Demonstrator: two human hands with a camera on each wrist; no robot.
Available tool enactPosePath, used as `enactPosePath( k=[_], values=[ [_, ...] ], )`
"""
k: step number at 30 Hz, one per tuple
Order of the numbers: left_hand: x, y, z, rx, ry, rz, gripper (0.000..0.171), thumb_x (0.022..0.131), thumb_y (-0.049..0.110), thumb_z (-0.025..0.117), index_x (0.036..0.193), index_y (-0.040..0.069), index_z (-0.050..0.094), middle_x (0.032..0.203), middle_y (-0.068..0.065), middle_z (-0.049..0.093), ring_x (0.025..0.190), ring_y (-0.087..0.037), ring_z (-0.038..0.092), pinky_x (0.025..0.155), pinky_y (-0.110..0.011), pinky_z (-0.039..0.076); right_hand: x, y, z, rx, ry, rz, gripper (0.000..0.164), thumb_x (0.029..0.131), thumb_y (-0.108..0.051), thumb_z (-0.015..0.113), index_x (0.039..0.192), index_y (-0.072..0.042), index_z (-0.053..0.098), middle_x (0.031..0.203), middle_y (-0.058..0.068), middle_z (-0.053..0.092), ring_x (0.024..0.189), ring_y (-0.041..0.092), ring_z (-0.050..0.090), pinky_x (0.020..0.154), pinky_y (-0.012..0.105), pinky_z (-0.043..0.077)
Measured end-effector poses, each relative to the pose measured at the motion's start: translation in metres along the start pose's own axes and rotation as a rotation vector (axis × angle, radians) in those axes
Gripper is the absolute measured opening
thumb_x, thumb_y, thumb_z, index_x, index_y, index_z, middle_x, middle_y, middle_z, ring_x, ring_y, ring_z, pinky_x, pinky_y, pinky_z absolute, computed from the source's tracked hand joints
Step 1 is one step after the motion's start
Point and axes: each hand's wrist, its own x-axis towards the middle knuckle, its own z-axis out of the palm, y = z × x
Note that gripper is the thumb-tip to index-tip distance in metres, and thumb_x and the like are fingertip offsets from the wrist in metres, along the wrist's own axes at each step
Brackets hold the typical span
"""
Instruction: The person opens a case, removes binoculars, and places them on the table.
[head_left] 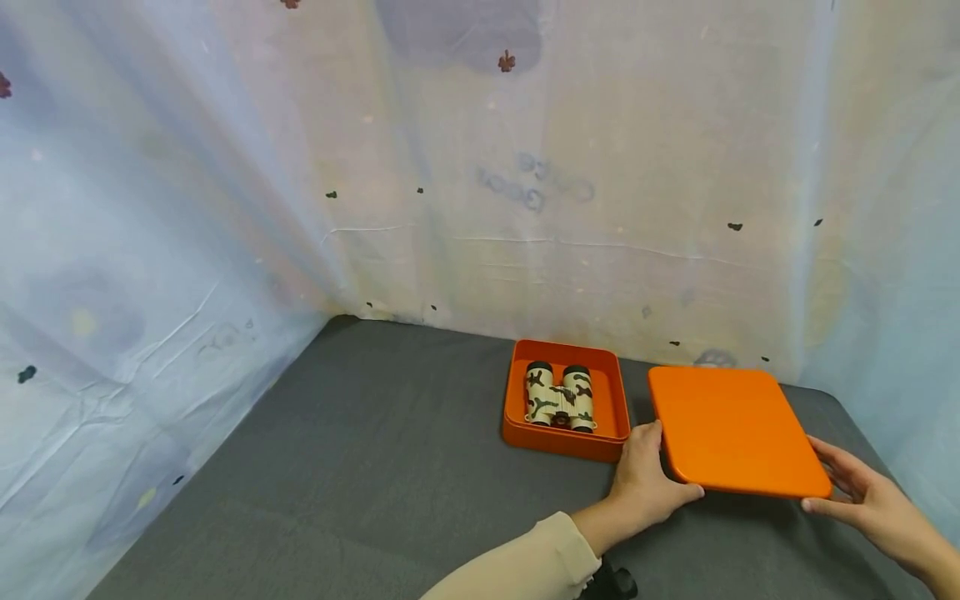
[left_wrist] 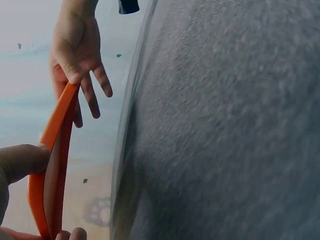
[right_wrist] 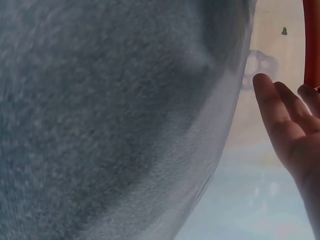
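Note:
A square orange lid [head_left: 738, 429] is held up over the table, to the right of an orange box [head_left: 566, 444]. My left hand [head_left: 647, 483] grips its left side, thumb along the near edge. At the opposite side my right hand [head_left: 873, 500] pinches the near right corner between thumb and fingers. The left wrist view catches the lid [left_wrist: 57, 130] nearly edge-on, with the right hand [left_wrist: 80, 50] at its far end. Inside the open box lies a pair of camouflage-patterned binoculars [head_left: 560, 398].
Dark grey cloth covers the table [head_left: 337, 450]. A patterned, pale translucent curtain [head_left: 600, 167] hangs along its back and left sides. Low in the head view, a black object [head_left: 611, 582] shows partly behind my left sleeve [head_left: 525, 562].

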Motion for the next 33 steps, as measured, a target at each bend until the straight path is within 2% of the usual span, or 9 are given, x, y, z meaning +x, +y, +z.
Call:
enactPosePath(
  k=[1, 3, 6, 8, 10, 12, 14, 26, 33],
  values=[
    [0.000, 0.000, 0.002, 0.005, 0.004, -0.004, 0.085, 0.064, 0.035, 0.090, 0.138, 0.025, 0.048, 0.131, 0.010, 0.050, 0.117, -0.005, 0.049, 0.098, -0.022, 0.045, 0.001, 0.000, -0.001, 0.002, -0.014, 0.009, 0.095, 0.092, -0.027, 0.066, 0.153, 0.004, -0.001, 0.156, 0.032, 0.014, 0.134, 0.030, 0.042, 0.084, 0.040, 0.054],
    [-0.001, -0.001, 0.005, 0.009, 0.014, -0.008, 0.085, 0.063, 0.035, 0.090, 0.137, 0.024, 0.049, 0.131, 0.010, 0.050, 0.117, -0.006, 0.049, 0.098, -0.021, 0.044, 0.001, 0.001, -0.001, 0.002, -0.030, 0.013, 0.095, 0.091, -0.025, 0.066, 0.152, 0.007, 0.000, 0.149, 0.042, 0.016, 0.119, -0.005, 0.048, 0.083, 0.039, 0.055],
    [-0.002, -0.002, 0.010, 0.000, 0.031, -0.016, 0.083, 0.062, 0.034, 0.091, 0.134, 0.022, 0.052, 0.127, 0.010, 0.052, 0.115, -0.005, 0.049, 0.098, -0.020, 0.043, 0.000, 0.003, -0.001, 0.016, -0.047, 0.003, 0.094, 0.091, -0.023, 0.067, 0.151, 0.010, 0.002, 0.146, 0.044, 0.019, 0.088, -0.032, 0.027, 0.079, 0.034, 0.056],
    [-0.002, -0.002, 0.012, -0.021, 0.036, -0.028, 0.080, 0.060, 0.031, 0.092, 0.130, 0.022, 0.054, 0.122, 0.010, 0.053, 0.111, -0.004, 0.049, 0.095, -0.019, 0.044, 0.001, 0.002, -0.002, 0.010, -0.059, 0.007, 0.094, 0.091, -0.022, 0.067, 0.150, 0.012, 0.002, 0.145, 0.044, 0.019, 0.093, -0.024, 0.041, 0.078, 0.033, 0.056],
    [-0.003, -0.003, 0.014, -0.036, 0.035, -0.050, 0.078, 0.060, 0.030, 0.093, 0.128, 0.023, 0.056, 0.118, 0.011, 0.054, 0.106, -0.003, 0.049, 0.093, -0.019, 0.044, 0.002, 0.001, -0.003, -0.001, -0.073, 0.016, 0.095, 0.090, -0.023, 0.067, 0.149, 0.013, 0.002, 0.145, 0.044, 0.019, 0.107, 0.003, 0.058, 0.079, 0.037, 0.056],
    [-0.002, -0.003, 0.016, -0.045, 0.031, -0.075, 0.077, 0.059, 0.030, 0.093, 0.126, 0.024, 0.056, 0.115, 0.011, 0.054, 0.102, -0.003, 0.050, 0.091, -0.020, 0.045, 0.004, -0.001, -0.004, -0.016, -0.090, 0.037, 0.097, 0.090, -0.025, 0.068, 0.149, 0.014, 0.001, 0.144, 0.045, 0.018, 0.118, 0.038, 0.053, 0.082, 0.042, 0.055],
    [-0.002, -0.003, 0.018, -0.046, 0.024, -0.099, 0.077, 0.058, 0.029, 0.094, 0.125, 0.025, 0.057, 0.113, 0.011, 0.055, 0.101, -0.004, 0.051, 0.091, -0.021, 0.045, 0.006, -0.002, -0.004, -0.029, -0.111, 0.054, 0.098, 0.089, -0.026, 0.068, 0.148, 0.016, 0.001, 0.144, 0.046, 0.016, 0.122, 0.061, 0.036, 0.083, 0.047, 0.053],
    [0.007, -0.005, 0.028, 0.077, 0.048, -0.200, 0.074, 0.050, 0.028, 0.097, 0.115, 0.025, 0.061, 0.100, 0.007, 0.057, 0.095, -0.012, 0.053, 0.085, -0.024, 0.047, 0.015, 0.000, -0.005, -0.024, -0.185, 0.066, 0.097, 0.091, -0.030, 0.066, 0.148, 0.016, 0.002, 0.145, 0.047, 0.012, 0.124, 0.062, 0.035, 0.085, 0.052, 0.052],
    [0.010, -0.007, 0.030, 0.084, 0.054, -0.221, 0.076, 0.050, 0.027, 0.097, 0.117, 0.023, 0.061, 0.101, 0.006, 0.060, 0.095, -0.012, 0.055, 0.086, -0.025, 0.048, 0.019, 0.001, -0.005, -0.048, -0.208, 0.073, 0.097, 0.092, -0.033, 0.065, 0.148, 0.015, 0.003, 0.146, 0.046, 0.011, 0.126, 0.063, 0.031, 0.087, 0.058, 0.048]
  ],
)
